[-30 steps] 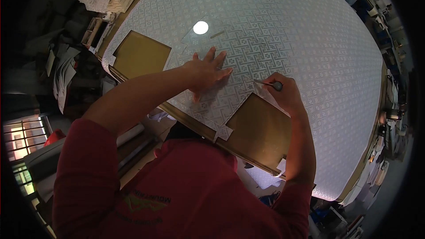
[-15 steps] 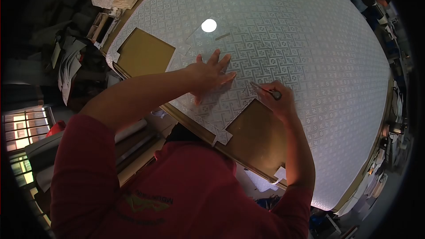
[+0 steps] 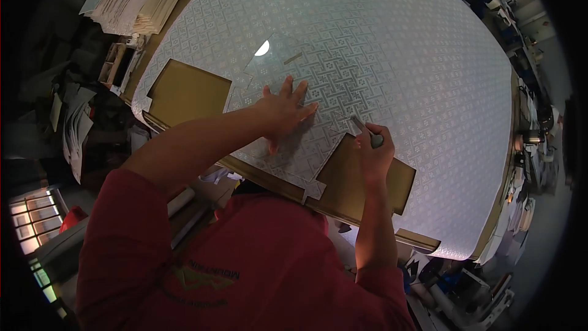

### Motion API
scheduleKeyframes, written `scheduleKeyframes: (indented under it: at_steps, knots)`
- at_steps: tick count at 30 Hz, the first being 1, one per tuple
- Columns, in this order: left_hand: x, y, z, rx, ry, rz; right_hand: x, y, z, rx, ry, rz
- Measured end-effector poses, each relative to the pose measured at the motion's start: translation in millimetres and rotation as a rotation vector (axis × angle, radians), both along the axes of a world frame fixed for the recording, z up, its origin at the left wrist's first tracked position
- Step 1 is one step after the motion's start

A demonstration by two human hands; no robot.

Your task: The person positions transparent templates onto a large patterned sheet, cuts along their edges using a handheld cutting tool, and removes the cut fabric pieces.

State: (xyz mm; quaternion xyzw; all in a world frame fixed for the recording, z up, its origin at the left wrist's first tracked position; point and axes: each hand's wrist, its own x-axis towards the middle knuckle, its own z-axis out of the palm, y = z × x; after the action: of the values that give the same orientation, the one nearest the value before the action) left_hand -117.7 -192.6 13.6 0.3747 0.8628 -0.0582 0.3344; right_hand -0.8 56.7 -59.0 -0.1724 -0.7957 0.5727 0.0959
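My left hand (image 3: 283, 113) lies with its fingers spread on a clear template (image 3: 300, 162), whose edges show over a pale patterned sheet (image 3: 422, 110). A small slot (image 3: 293, 59) marks the template near a bright reflection. In my right hand (image 3: 376, 153) is a knife (image 3: 358, 125) with a slim metal front and a dark rounded handle end. Its tip points at the sheet, just above the corner of a cut-out (image 3: 361, 178) that bares brown board. Whether the tip touches the sheet I cannot tell.
Another cut-out (image 3: 190, 92) bares brown board at the left. Stacked paper pieces (image 3: 131, 3) stand at the upper left, along the table edge. Papers and a metal cup (image 3: 534, 137) line the right side. The table's front edge (image 3: 263, 175) runs close to my body.
The view has shifted, so the table appears further left. My right hand has moved slightly right relative to the template, and the knife is turned differently. My left hand stays spread on the template.
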Motion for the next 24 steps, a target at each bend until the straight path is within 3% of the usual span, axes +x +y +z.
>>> scheduleKeyframes:
  at_steps: [5,24]
  knots:
    - [-3,-8,-1,0.040,-0.003,-0.049,-5,-22,-6,0.283,0.077,-0.159]
    - [-7,-14,-15,0.118,-0.018,-0.026,-31,-44,8,0.388,-0.211,-0.335]
